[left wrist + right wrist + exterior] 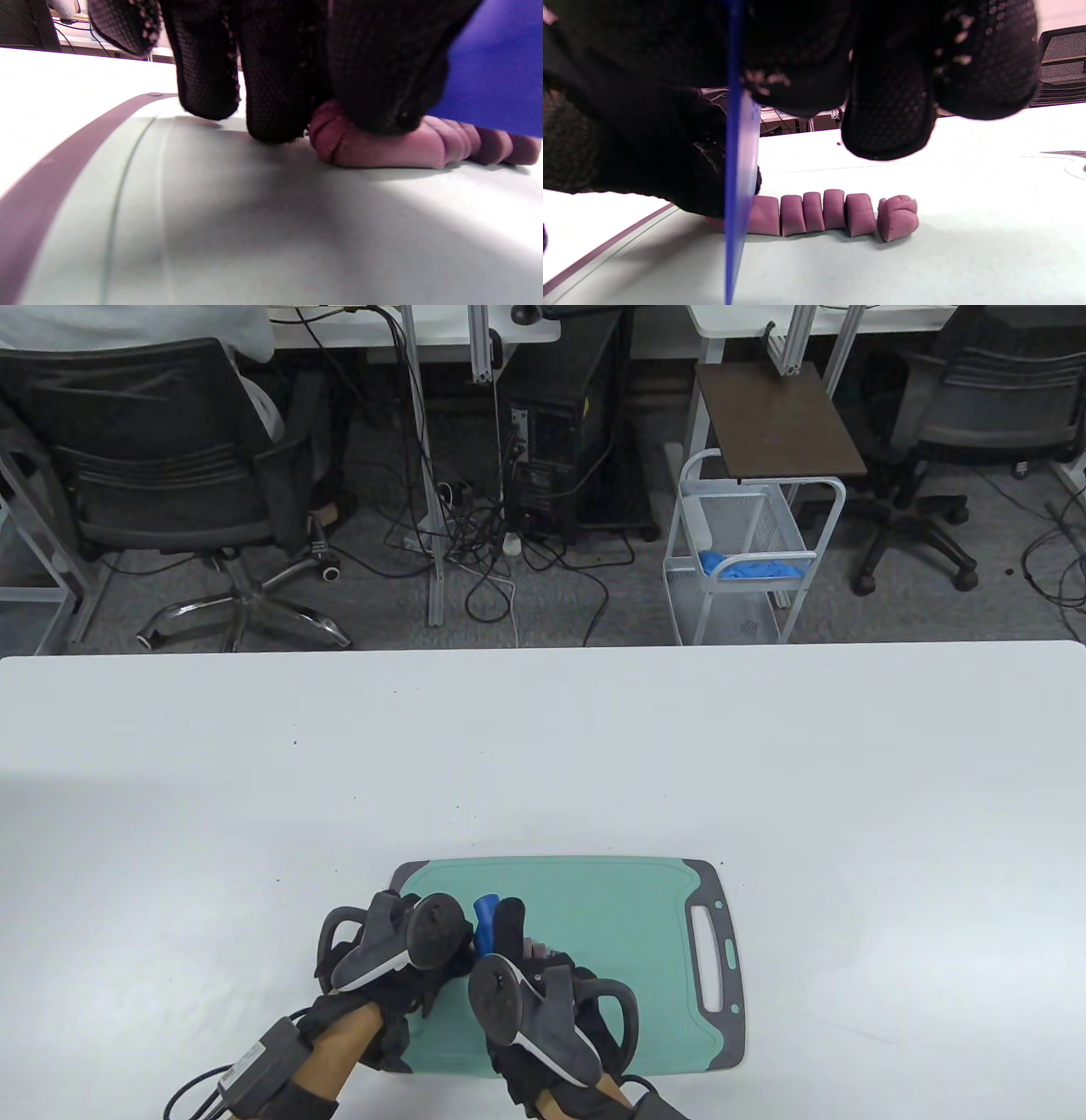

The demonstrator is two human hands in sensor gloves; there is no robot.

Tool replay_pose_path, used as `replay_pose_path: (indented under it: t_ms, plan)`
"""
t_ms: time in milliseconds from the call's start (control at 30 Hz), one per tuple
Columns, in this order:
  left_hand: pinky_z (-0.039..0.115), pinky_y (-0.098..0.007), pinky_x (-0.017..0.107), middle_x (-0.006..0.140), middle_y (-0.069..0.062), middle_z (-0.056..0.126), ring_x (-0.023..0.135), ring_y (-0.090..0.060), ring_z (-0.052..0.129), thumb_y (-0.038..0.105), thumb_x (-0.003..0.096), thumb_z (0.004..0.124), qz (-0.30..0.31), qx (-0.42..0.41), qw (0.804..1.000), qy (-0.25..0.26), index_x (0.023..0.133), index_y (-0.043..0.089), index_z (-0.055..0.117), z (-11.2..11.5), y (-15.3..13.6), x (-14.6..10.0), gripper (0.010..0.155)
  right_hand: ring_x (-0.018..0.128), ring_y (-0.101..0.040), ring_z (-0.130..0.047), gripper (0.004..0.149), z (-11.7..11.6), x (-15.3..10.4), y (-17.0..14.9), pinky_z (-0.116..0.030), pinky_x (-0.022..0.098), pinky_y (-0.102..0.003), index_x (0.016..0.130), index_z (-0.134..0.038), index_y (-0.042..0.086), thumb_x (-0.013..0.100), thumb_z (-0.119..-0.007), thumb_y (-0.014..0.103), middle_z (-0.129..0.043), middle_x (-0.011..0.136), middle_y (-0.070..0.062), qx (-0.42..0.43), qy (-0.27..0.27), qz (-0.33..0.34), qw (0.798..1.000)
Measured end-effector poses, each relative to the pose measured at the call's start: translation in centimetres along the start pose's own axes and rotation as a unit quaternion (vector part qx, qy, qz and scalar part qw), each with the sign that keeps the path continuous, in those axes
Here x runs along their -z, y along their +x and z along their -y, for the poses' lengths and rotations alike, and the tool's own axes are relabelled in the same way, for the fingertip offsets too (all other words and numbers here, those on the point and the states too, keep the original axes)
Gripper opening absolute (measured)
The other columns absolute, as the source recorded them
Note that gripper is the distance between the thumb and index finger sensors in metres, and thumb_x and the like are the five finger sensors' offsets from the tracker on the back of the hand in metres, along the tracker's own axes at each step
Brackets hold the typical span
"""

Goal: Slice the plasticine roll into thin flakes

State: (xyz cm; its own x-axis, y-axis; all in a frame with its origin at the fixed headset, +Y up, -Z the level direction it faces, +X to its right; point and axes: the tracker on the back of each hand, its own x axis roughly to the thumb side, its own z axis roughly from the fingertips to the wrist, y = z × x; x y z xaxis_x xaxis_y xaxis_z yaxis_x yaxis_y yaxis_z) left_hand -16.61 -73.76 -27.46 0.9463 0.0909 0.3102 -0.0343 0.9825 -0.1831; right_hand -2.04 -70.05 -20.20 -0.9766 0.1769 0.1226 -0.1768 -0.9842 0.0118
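A purple plasticine roll (382, 146) lies on a green cutting board (628, 899). My left hand (399, 942) presses its fingers (377, 84) down on the uncut end of the roll. My right hand (526, 993) grips a blue plastic blade (738, 169), edge down, at the cut face of the roll. Several cut slices (823, 212) stand in a row to the right of the blade in the right wrist view. In the table view only the blue blade tip (485, 920) and a bit of pink (536, 948) show between the hands.
The board has a grey rim and a handle slot (708, 959) on its right end. It lies near the front edge of a white table (543, 746). Chairs, a computer tower and a wire cart stand on the floor beyond the table.
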Motion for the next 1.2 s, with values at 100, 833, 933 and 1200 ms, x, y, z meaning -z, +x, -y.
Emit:
replay_pose_path:
  t_ms: [100,833,933,1200]
  plan:
    - [0.068,-0.059,0.072,0.072,0.010,0.106,0.086,-0.029,0.097,0.051,0.0278,0.095,0.001,-0.003,1.000,-0.002,0.074,0.037,0.095,0.03,-0.05,0.02,0.048,0.047,-0.036,-0.101,0.084,0.05,-0.03,0.02,-0.084,0.037,-0.056,0.103,-0.033,0.013,0.041,-0.083,0.040,-0.096,0.036,-0.005,-0.001,0.001,0.000,1.000]
    - [0.068,-0.059,0.072,0.072,0.010,0.105,0.086,-0.029,0.097,0.050,0.0283,0.095,0.002,-0.011,1.000,-0.007,0.072,0.033,0.096,0.17,-0.16,0.21,0.047,0.047,-0.037,-0.101,0.084,-0.82,0.24,0.52,-0.084,0.037,-0.056,0.103,-0.032,0.013,0.042,-0.082,0.040,-0.095,0.036,-0.004,-0.026,-0.003,0.003,1.000]
    - [0.068,-0.059,0.072,0.072,0.010,0.105,0.086,-0.029,0.097,0.050,0.0283,0.095,0.002,-0.010,1.000,-0.007,0.072,0.033,0.096,0.18,-0.15,0.21,0.047,0.047,-0.037,-0.101,0.084,-0.84,0.27,0.53,-0.084,0.037,-0.057,0.103,-0.032,0.012,0.042,-0.082,0.040,-0.095,0.037,-0.005,-0.027,-0.003,0.003,1.000]
    - [0.068,-0.059,0.072,0.072,0.010,0.105,0.086,-0.029,0.097,0.050,0.0284,0.095,0.002,-0.010,1.000,-0.007,0.072,0.033,0.096,0.18,-0.15,0.21,0.047,0.047,-0.037,-0.101,0.084,-0.93,0.30,0.74,-0.084,0.037,-0.057,0.103,-0.031,0.012,0.042,-0.081,0.040,-0.095,0.037,-0.004,-0.037,-0.004,0.005,0.999]
